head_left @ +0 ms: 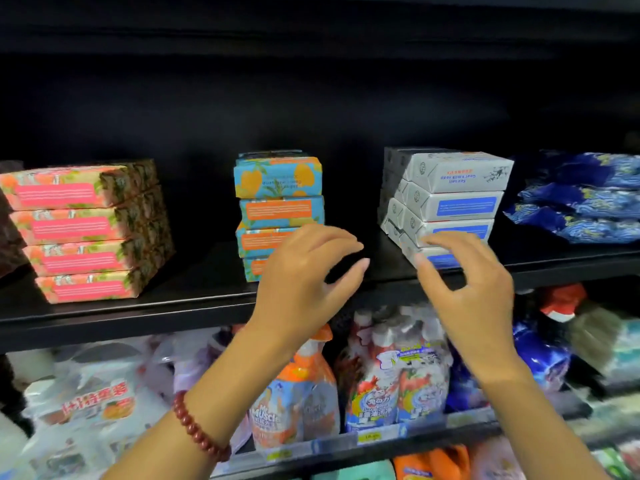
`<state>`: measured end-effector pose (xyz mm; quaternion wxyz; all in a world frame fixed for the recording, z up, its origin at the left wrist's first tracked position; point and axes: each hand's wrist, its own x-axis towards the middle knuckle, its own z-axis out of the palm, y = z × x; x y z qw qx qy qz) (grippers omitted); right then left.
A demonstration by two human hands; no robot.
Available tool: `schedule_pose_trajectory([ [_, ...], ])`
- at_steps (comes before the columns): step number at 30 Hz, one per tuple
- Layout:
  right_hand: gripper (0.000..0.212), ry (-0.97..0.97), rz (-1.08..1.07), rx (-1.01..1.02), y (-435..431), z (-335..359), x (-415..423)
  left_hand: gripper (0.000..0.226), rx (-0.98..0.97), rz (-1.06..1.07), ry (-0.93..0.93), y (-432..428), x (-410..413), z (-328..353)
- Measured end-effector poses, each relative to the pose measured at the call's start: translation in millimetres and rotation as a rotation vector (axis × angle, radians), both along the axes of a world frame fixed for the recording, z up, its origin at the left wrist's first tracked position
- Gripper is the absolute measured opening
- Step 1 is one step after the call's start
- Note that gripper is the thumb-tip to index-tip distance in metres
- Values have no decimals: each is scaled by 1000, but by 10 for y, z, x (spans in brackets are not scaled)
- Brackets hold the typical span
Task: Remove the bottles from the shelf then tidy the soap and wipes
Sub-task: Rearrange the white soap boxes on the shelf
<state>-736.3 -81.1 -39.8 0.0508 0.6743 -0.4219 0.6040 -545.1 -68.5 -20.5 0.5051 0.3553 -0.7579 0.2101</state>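
Observation:
Three stacks of soap bars stand on the black shelf [194, 306]: pink floral bars [83, 233] at the left, blue-and-orange bars [278, 199] in the middle, white-and-blue bars [446, 199] at the right. Blue wipe packs [581, 199] lie piled at the far right. My left hand [304, 282] hovers in front of the lower blue-and-orange bars, fingers loosely curved and holding nothing. My right hand [474, 282] hovers in front of the lowest white bars, fingers relaxed, also holding nothing. Whether either hand touches a stack is unclear.
The shelf below holds spray bottles [298, 400], bundled bottle packs [398, 375], plastic bags [93, 393] at the left and blue pouches [540, 358] at the right. A dark gap separates each soap stack. A dark packet [10, 216] shows at the left edge.

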Motion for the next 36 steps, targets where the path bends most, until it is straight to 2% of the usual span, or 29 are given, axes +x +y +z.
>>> schedule_pose_trajectory([
  [3, 26, 12, -121, -83, 57, 215, -280, 34, 167, 51, -105, -141, -105, -173],
  [6, 32, 129, -198, -129, -56, 468, -547, 45, 314, 140, -151, -260, -153, -301],
  [9, 44, 281, -188, -81, -281, 693, -767, 44, 327, 230, -144, -297, -215, -375],
  [13, 66, 470, -51, 98, -598, 795, -922, 41, 275, 317, -46, -272, -300, -386],
  [16, 60, 494, 9, 24, -746, 773, -990, 43, 300, 375, 35, -259, -358, -370],
  [21, 42, 394, 52, -176, -777, 696, -994, 38, 286, 418, 122, -264, -438, -370],
  [26, 36, 387, 69, -316, -760, 638, -1005, 39, 345, 434, 185, -231, -486, -341],
  [28, 36, 381, 84, -424, -705, 587, -1025, 37, 395, 303, 357, -172, -560, -252],
  [30, 38, 362, 104, -551, -621, 528, -995, 35, 463, 42, 609, -115, -691, -66],
  [32, 33, 359, 129, -650, -543, 479, -909, 42, 656, -227, 825, -42, -833, 171],
  [34, 22, 355, 139, -720, -495, 432, -808, 45, 835, -365, 875, 17, -923, 320],
  [36, 16, 353, 143, -755, -475, 394, -756, 33, 853, -399, 848, 57, -984, 368],
])
